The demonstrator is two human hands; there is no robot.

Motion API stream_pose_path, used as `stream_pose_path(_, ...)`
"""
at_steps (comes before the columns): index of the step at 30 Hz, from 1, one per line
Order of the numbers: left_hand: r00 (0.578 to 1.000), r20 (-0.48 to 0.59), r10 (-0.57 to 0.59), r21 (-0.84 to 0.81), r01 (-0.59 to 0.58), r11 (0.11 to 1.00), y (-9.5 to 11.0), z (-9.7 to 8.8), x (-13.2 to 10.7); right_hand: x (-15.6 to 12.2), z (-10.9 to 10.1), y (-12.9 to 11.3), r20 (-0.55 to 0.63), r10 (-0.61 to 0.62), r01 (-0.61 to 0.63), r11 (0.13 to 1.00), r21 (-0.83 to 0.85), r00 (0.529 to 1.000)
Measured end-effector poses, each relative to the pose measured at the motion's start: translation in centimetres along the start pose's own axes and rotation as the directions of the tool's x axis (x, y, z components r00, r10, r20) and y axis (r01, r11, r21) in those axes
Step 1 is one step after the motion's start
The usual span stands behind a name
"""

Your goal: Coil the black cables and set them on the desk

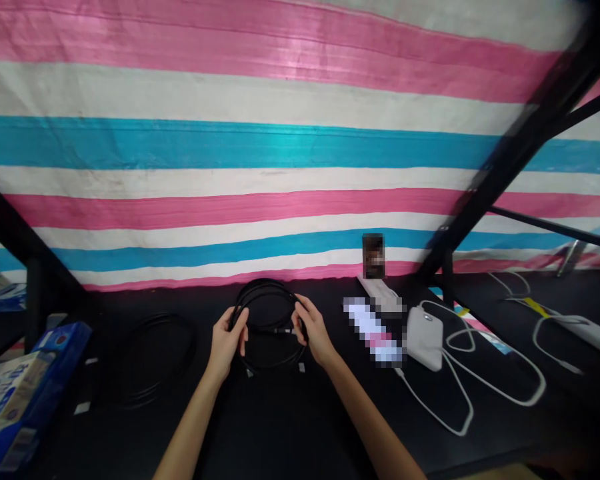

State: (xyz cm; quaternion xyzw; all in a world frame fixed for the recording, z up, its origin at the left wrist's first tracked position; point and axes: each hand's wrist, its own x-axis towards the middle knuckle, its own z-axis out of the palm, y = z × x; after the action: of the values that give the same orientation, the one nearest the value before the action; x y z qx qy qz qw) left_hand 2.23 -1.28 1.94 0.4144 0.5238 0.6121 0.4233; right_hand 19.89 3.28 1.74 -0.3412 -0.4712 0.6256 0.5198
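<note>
Between my two hands a black cable (pixel 266 283) is held in a loose coil of several loops, just over the black table. My left hand (pixel 229 340) pinches the coil's left side between thumb and fingers. On the opposite side, my right hand (pixel 313 330) has its fingers closed round the loops. Small pale tags or connector ends show near the bottom of the coil. A second coiled black cable (pixel 167 320) lies on the table to the left, hard to make out against the dark surface.
At the left lies a blue and white package (pixel 35 387). A blurred-out phone-like object (pixel 375 333), a white power bank (pixel 424 339) and white cords (pixel 520 402) lie at the right. A power strip (pixel 593 333) is farther right. Black frame bars (pixel 510 160) slant before a striped sheet (pixel 260 143).
</note>
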Motion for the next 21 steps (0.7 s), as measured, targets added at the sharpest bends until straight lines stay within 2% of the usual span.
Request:
stream_pose_path(3, 0.999, 0.044, -0.032, -0.028, 0.033, 0.999, -0.1, -0.2, 0.0, 0.0, -0.1, -0.1, 0.002, 0.008, -0.009, 0.999, 0.044, 1.000)
stream_pose_path(7, 0.994, 0.088, -0.061, -0.053, 0.066, 0.996, -0.3, -0.5, 0.0, 0.1, -0.2, -0.1, 0.014, 0.026, -0.027, 1.000, 0.014, 1.000)
stream_pose_path(14, 0.993, 0.120, -0.009, -0.066, 0.017, 0.998, 0.0, -0.4, 0.2, 0.3, -0.4, 0.6, -0.006, -0.025, 0.024, 0.996, -0.081, 1.000)
stream_pose_path(17, 0.994, 0.110, -0.002, -0.003, 0.003, 1.000, -0.1, -0.3, 0.2, 0.3, -0.3, 0.8, -0.013, -0.032, 0.030, 0.993, -0.114, 0.999)
stream_pose_path(21, 0.994, 0.098, 0.057, 0.117, -0.068, 0.991, -0.6, -0.4, 0.1, 0.2, -0.1, 1.0, -0.049, -0.080, 0.066, 0.968, -0.240, 0.996)
